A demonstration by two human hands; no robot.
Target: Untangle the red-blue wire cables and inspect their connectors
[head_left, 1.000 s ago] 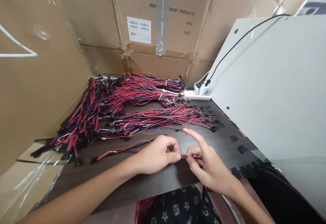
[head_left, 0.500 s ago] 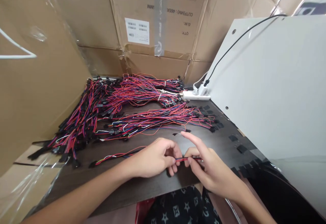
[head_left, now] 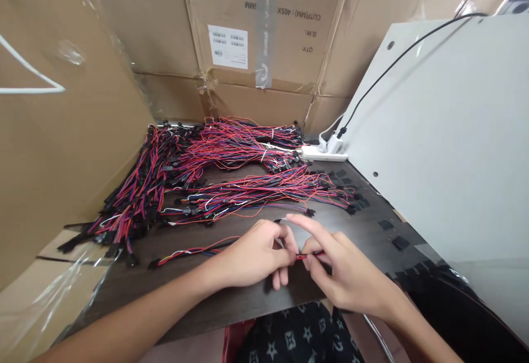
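A person works over a dark wood-grain counter (head_left: 248, 302) with both bare hands close together. A single wire harness (head_left: 198, 252) of red, blue, black and thin white-and-yellow strands lies across the counter, a black connector (head_left: 154, 264) at its far end. Its other end runs into the left grip (head_left: 256, 255), whose thumb and curled fingers are closed around the strands. A short red-and-black stretch (head_left: 309, 255) bridges the small gap to the right grip (head_left: 347, 269), where the thumb and lower fingers pinch it and the index finger (head_left: 308, 226) reaches out above, over the left hand's fingers. The two grips are just beside each other, not quite touching at the wire.

Beyond the hands, heaps of similar harnesses (head_left: 248, 187) spread across the counter, with a denser pile (head_left: 136, 192) at the left, against a cardboard carton wall (head_left: 82, 104). Small black squares (head_left: 400, 243) lie near the right edge, beside a white panel (head_left: 433, 131). A white power strip (head_left: 324, 153) sits at the back, with a black cable (head_left: 397, 71) rising from it. Dark star-patterned clothing (head_left: 297, 335) shows below the counter.
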